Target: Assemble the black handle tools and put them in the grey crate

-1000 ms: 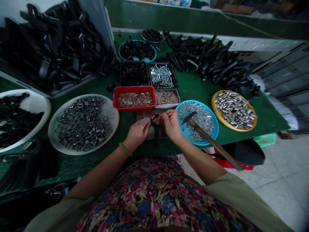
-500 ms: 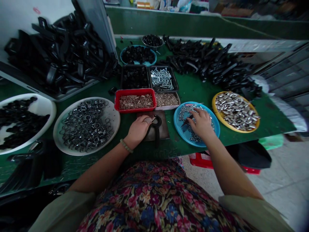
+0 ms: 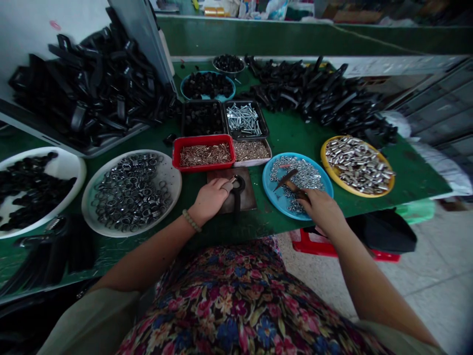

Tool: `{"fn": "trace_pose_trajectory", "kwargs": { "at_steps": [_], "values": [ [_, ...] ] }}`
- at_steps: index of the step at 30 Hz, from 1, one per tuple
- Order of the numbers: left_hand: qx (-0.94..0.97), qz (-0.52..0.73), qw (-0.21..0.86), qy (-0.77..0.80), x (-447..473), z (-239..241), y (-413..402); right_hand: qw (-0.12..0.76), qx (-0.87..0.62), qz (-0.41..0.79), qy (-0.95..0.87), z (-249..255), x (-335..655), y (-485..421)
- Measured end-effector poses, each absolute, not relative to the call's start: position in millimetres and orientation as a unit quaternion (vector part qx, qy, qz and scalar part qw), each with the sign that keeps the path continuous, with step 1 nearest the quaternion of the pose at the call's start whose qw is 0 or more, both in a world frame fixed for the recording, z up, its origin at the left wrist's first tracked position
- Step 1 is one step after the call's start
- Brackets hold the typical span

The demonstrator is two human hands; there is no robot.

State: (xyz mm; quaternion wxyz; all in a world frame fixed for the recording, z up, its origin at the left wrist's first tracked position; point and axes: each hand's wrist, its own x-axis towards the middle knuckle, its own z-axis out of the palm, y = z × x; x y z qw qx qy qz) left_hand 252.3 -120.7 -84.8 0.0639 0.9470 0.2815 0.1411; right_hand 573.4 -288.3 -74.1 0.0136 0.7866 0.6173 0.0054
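Observation:
My left hand [image 3: 209,199] is closed on a black clamp part [image 3: 237,188] and holds it down on a dark metal block [image 3: 247,197] at the table's front. My right hand [image 3: 320,208] is wrapped round the wooden handle of a small hammer [image 3: 288,180]. The hammer's head lies over a blue plate [image 3: 277,202] of small silver nuts. The handle is mostly hidden under my fingers.
A red tray [image 3: 203,155] of pins and a tray of small brass parts [image 3: 252,150] sit behind the block. A white plate of metal rings [image 3: 131,189], a yellow plate of metal sleeves [image 3: 356,165], trays of screws [image 3: 243,118] and heaps of black plastic parts [image 3: 318,96] crowd the green table [image 3: 291,133].
My right hand left the clamp, reached over the blue plate and closed on the hammer's handle. My left hand stayed on the clamp.

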Motion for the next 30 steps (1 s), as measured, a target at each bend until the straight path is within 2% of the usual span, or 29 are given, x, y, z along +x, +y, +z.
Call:
{"fn": "trace_pose_trajectory", "kwargs": {
  "at_steps": [3, 8, 11, 14, 16, 19, 23, 27, 30],
  "values": [
    [0.949, 0.137, 0.078, 0.274, 252, -81, -122, 0.004, 0.810, 0.001, 0.586, -64, 556, -290],
    [0.953, 0.097, 0.069, 0.279, 246, -69, -129, -0.174, 0.785, -0.095, 0.586, -46, 500, -271],
    [0.945, 0.074, 0.093, 0.303, 242, -67, -133, -0.213, 0.733, -0.164, 0.625, -36, 468, -250],
    [0.939, 0.072, 0.121, 0.314, 240, -70, -136, -0.255, 0.705, -0.167, 0.640, -27, 449, -232],
    [0.938, 0.078, 0.128, 0.313, 239, -72, -136, -0.254, 0.709, -0.169, 0.635, -22, 443, -225],
    [0.938, 0.085, 0.132, 0.310, 239, -74, -135, -0.197, 0.715, -0.196, 0.641, -18, 440, -219],
    [0.939, 0.092, 0.130, 0.304, 241, -74, -135, -0.213, 0.733, -0.165, 0.625, -21, 439, -215],
    [0.933, 0.085, 0.143, 0.320, 240, -75, -139, -0.146, 0.721, -0.204, 0.646, -21, 438, -216],
    [0.906, 0.138, 0.191, 0.352, 229, -66, -130, -0.223, 0.708, -0.175, 0.647, -13, 436, -227]
  ]
}}
